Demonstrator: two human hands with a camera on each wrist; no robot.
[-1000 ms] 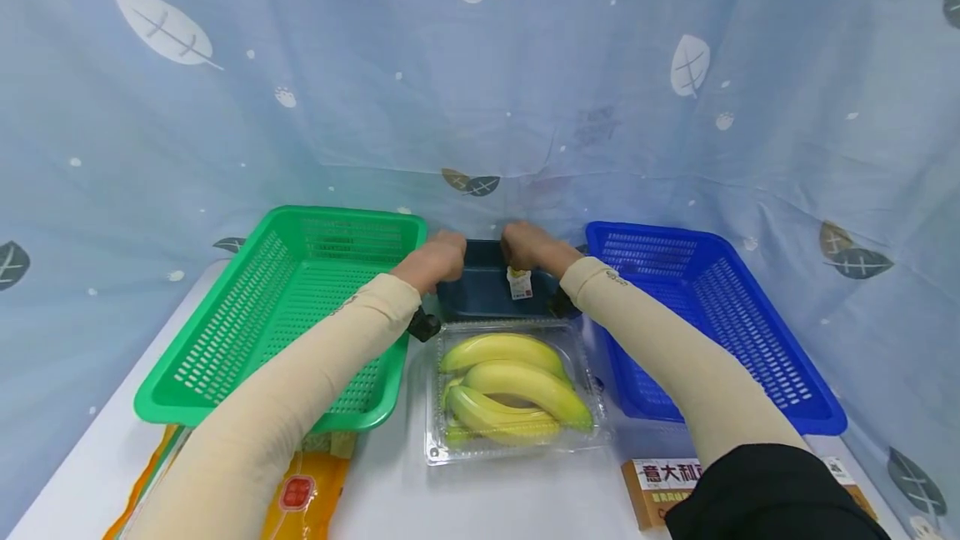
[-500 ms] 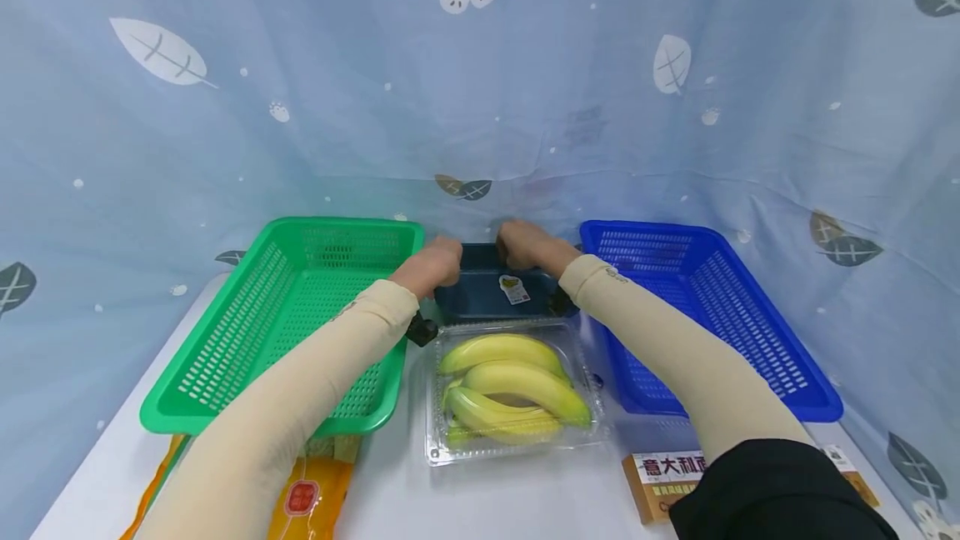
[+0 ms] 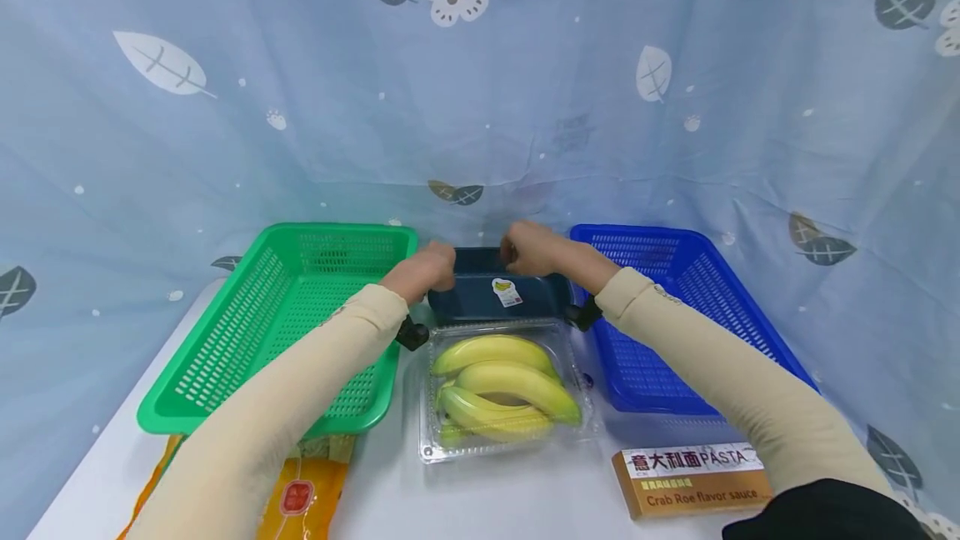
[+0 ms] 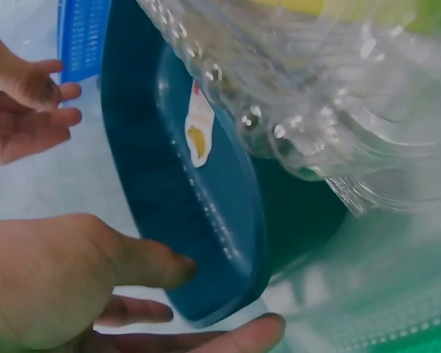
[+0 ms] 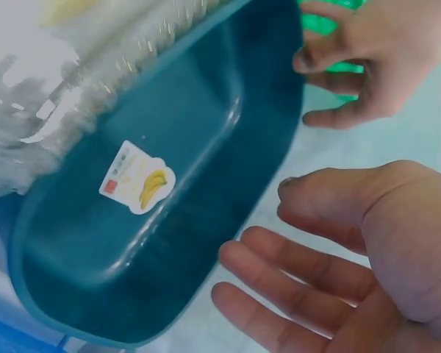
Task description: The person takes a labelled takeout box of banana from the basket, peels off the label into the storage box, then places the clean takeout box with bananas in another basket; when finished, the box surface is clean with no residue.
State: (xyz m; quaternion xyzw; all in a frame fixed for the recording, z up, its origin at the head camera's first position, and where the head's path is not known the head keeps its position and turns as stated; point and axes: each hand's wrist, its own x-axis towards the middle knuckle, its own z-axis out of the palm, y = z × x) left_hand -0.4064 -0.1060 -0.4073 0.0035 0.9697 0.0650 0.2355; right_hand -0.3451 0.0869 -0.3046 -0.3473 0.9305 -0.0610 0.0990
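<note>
A dark teal oblong tub (image 3: 468,304) stands at the back between two baskets. On its inside lies a small white label (image 3: 506,292) with a banana picture. My left hand (image 3: 422,270) is at the tub's left end, its fingers loosely spread and its thumb overlapping the rim in the left wrist view. My right hand (image 5: 353,265) is beside the tub's far long side, fingers apart and slightly bent, with nothing in them. Directly in front of the tub, a clear plastic box (image 3: 433,450) holds several bananas (image 3: 517,382).
A green basket (image 3: 161,413) stands at left, a blue basket (image 3: 622,398) at right. An orange packet (image 3: 300,498) lies partly under the green basket and my left sleeve. A pasta box (image 3: 690,482) lies at front right. A patterned blue curtain (image 3: 480,90) hangs behind.
My right hand, earlier right at the label, has drawn away from it to the right. The label has turned and lies fully visible in the tub. The left hand stays at the tub's left end.
</note>
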